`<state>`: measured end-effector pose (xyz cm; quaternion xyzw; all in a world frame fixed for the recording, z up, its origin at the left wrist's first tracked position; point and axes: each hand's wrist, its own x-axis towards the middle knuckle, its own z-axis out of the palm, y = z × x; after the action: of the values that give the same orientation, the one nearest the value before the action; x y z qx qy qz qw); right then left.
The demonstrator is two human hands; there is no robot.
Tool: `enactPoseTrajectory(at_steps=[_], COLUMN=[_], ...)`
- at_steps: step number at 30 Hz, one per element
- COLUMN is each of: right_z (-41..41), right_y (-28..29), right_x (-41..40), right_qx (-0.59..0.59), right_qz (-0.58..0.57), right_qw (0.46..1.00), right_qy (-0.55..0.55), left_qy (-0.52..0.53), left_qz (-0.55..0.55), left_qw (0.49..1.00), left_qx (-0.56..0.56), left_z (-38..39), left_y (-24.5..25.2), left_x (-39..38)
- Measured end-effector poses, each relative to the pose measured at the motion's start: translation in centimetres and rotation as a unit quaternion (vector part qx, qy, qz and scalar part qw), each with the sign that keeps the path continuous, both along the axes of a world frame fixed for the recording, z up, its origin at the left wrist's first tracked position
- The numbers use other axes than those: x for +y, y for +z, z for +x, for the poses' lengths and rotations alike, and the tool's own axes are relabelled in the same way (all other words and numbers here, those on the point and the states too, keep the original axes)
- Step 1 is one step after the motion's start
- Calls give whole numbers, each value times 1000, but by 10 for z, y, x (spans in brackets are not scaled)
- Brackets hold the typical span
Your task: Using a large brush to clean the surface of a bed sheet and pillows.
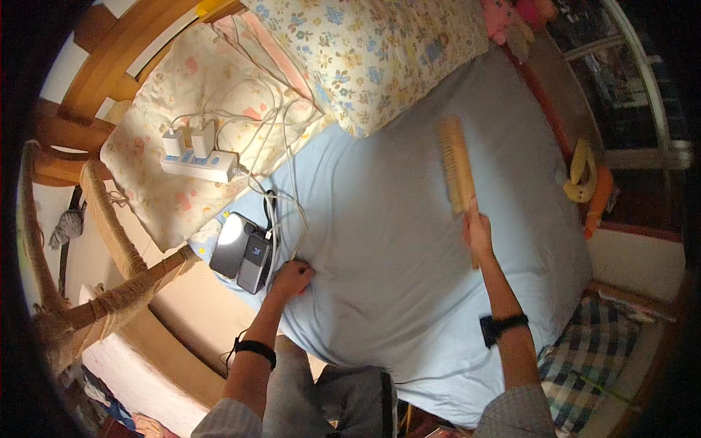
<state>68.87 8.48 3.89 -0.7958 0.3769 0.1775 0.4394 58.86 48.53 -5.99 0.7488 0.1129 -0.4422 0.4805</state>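
Note:
My right hand (pixel 477 232) grips the wooden handle of a bed brush (pixel 458 164), whose bristles face left. Blurred a little, the brush is over the light blue-grey bed sheet (pixel 378 241); whether its bristles touch the cloth I cannot tell. With fingers curled in, my left hand (pixel 293 278) rests at the left part of the sheet, where a white cable ends close to the knuckles. Whether any cloth is pinched in it is hidden. Just left of that hand lie a power bank (pixel 255 264) with a lit display and a smartphone (pixel 232 246) reflecting glare.
A power strip (pixel 197 166) with two chargers and tangled white cables sits on a patterned pillow (pixel 159 202). A floral pillow (pixel 378 60) lies at the bed's head. Rope-wrapped wooden posts (pixel 115 224) stand left. Soft toys (pixel 583 172) line the right edge beside a window (pixel 619 98).

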Motion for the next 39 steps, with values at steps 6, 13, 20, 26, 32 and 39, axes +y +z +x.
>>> enactPoseTrajectory(at_steps=[6, 13, 20, 26, 32, 39], right_z=[59, -90, -209, -251, -245, -254], right_y=[-57, -29, -56, -155, -144, -155], right_x=[41, 16, -161, -222, -216, -227], right_qx=[-87, 140, -119, 108, 94, 112], right_qz=[173, 213, -157, -433, -414, -429], right_qw=[981, 797, 977, 763, 799, 781], right_qy=[9, 547, -88, -467, -426, -441], left_qy=[8, 11, -246, -267, -295, -375], left_qz=[103, 204, 217, 32, 50, 263], left_qw=[989, 975, 929, 820, 715, 685], left_qx=[-105, -82, -172, -506, -632, -566], left_z=[10, -14, 4, 59, 197, 290], left_y=[-5, -46, 15, 25, 19, -27], left_x=[-32, -6, -59, -211, -373, -495])
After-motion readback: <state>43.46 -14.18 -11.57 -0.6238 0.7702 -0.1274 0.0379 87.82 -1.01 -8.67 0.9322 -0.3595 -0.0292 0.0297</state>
